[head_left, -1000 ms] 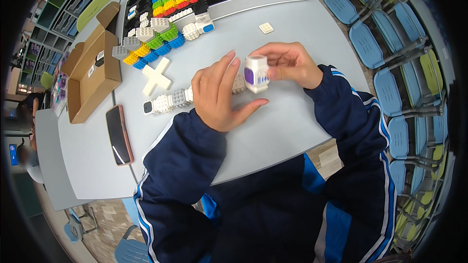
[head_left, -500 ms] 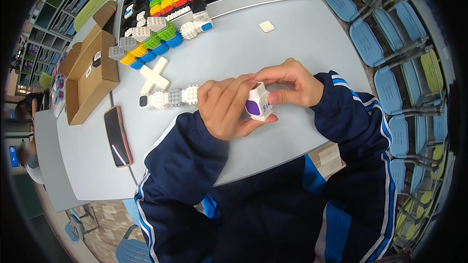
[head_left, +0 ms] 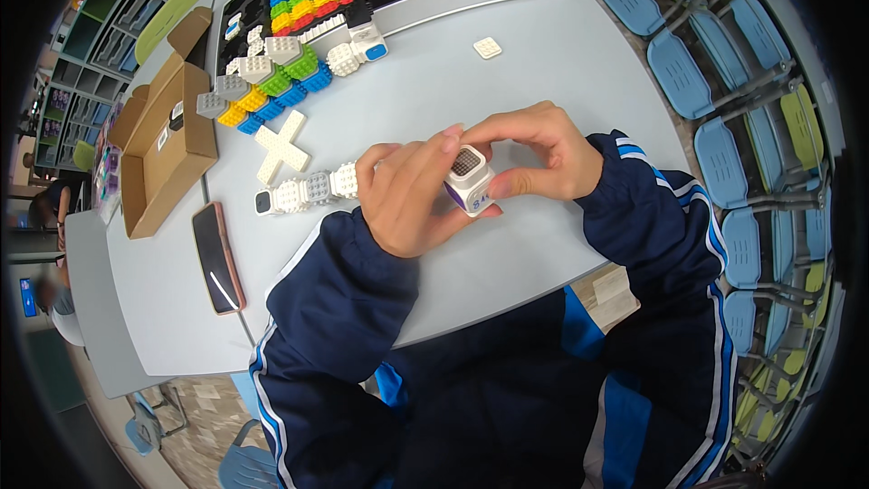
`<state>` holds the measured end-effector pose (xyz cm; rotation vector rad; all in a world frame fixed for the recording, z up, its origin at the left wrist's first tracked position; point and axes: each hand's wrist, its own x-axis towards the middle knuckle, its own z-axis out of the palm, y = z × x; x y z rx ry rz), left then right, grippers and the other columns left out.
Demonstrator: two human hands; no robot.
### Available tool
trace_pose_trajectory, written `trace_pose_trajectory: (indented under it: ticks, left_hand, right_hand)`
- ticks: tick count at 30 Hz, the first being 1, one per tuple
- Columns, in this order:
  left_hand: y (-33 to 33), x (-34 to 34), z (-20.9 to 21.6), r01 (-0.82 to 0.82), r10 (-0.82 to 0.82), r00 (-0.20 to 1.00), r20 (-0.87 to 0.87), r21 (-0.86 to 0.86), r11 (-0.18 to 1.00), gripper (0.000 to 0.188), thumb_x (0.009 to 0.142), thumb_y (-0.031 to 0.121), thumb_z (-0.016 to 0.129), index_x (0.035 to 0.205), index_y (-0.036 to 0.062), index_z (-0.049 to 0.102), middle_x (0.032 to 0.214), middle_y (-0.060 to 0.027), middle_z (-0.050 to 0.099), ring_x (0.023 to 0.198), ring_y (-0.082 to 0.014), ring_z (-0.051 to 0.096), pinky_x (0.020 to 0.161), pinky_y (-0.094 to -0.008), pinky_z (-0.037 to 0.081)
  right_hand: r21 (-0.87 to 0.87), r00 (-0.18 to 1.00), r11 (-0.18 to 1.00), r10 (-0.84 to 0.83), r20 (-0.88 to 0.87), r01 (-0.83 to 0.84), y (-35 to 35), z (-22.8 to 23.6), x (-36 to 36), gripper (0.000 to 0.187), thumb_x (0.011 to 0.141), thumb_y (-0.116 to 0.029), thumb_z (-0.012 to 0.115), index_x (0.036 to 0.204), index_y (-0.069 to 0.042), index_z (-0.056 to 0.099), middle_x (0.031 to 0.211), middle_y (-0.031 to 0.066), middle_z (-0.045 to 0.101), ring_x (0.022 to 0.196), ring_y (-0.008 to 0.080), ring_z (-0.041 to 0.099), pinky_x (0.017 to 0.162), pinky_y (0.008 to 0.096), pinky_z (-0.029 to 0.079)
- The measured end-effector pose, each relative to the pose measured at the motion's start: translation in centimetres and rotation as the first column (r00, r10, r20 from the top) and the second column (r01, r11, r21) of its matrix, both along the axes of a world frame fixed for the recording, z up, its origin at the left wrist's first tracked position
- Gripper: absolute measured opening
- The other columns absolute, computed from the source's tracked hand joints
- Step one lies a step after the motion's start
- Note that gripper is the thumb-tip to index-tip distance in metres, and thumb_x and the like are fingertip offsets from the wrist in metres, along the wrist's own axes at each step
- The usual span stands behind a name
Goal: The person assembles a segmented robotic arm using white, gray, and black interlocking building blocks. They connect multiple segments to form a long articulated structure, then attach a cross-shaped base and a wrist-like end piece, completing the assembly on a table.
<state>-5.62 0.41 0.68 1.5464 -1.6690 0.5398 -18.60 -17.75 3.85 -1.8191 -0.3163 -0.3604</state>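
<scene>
A small white cube module (head_left: pixel 470 185) with a purple panel and a dark gridded top face is held above the table between both hands. My left hand (head_left: pixel 403 195) is closed round its left side, with the thumb underneath. The fingers of my right hand (head_left: pixel 536 156) curve round the far edge while the thumb presses the right side. A chain of white and grey studded blocks (head_left: pixel 312 188) lies left of my left hand, which hides its right end. Behind that chain lies a cream cross-shaped plate (head_left: pixel 282 147).
Rows of coloured studded blocks (head_left: pixel 272 81) stand before a black tray (head_left: pixel 416 0) at the back. A small white square plate (head_left: pixel 487 47) lies far right. An opened cardboard box (head_left: pixel 172 158) and a phone (head_left: pixel 217 256) are on the left. Blue chairs (head_left: pixel 679 72) line the right.
The cube module has been turned in my hands: its gridded face now shows on top, and less of the purple panel is visible. Both hands keep their hold.
</scene>
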Motion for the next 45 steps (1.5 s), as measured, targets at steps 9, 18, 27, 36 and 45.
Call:
trace_pose_trajectory:
  ticks: [9,18,27,36,45]
  left_hand:
    - [0.2,-0.1,0.0,-0.003,0.016,0.995,0.099,-0.125,0.992,0.073,0.055,0.03,0.094,0.113,0.0047,0.06,0.113,-0.009,0.065,0.091,-0.0209,0.06,0.078,-0.0349,0.039]
    - [0.5,0.0,0.0,0.003,0.011,0.996,0.09,-0.148,0.989,0.078,0.052,0.032,0.095,0.116,0.0045,0.058,0.112,-0.01,0.065,0.089,-0.0208,0.059,0.076,-0.0346,0.037]
    - [0.0,-0.3,-0.4,-0.053,0.053,0.999,-0.007,-0.125,0.991,0.066,0.055,0.031,0.089,0.113,0.0083,0.064,0.11,-0.0026,0.067,0.089,-0.0183,0.056,0.081,-0.0345,0.036]
    - [0.8,0.6,0.1,0.011,-0.012,0.998,-0.069,-0.013,1.0,0.077,0.052,0.021,0.09,0.12,0.0036,0.059,0.11,-0.0072,0.069,0.087,-0.0194,0.061,0.08,-0.0339,0.036]
    - [-0.1,0.9,-0.2,0.032,-0.044,0.99,-0.138,-0.084,0.996,0.075,0.057,0.021,0.09,0.124,0.0059,0.058,0.118,-0.0058,0.067,0.087,-0.0156,0.06,0.081,-0.031,0.033]
  right_hand:
    - [-0.044,1.0,0.999,-0.018,0.003,0.018,0.3,0.3,-0.1,0.039,0.074,-0.013,0.084,0.109,-0.001,0.069,0.093,0.0069,0.07,0.082,0.0146,0.062,0.076,0.0284,0.05]
    - [0.222,0.973,0.968,0.157,-0.171,-0.117,0.6,0.2,-0.1,0.047,0.076,-0.014,0.084,0.114,-0.003,0.059,0.096,0.0035,0.068,0.084,0.0115,0.058,0.081,0.0262,0.046]
    - [0.309,0.963,0.951,0.097,-0.252,-0.015,1.0,-0.6,0.4,0.053,0.073,-0.016,0.087,0.114,-0.006,0.054,0.091,0.0025,0.065,0.083,0.0086,0.057,0.078,0.0248,0.044]
    - [0.333,0.934,0.943,0.102,-0.343,0.019,0.9,-0.5,0.2,0.054,0.08,-0.015,0.082,0.124,-0.004,0.053,0.106,0.0048,0.064,0.102,0.0128,0.059,0.094,0.0279,0.045]
    - [0.278,0.989,0.96,0.029,-0.142,0.011,1.1,-0.2,0.5,0.059,0.073,-0.005,0.084,0.124,-0.005,0.054,0.107,0.0053,0.064,0.096,0.0125,0.061,0.088,0.0288,0.048]
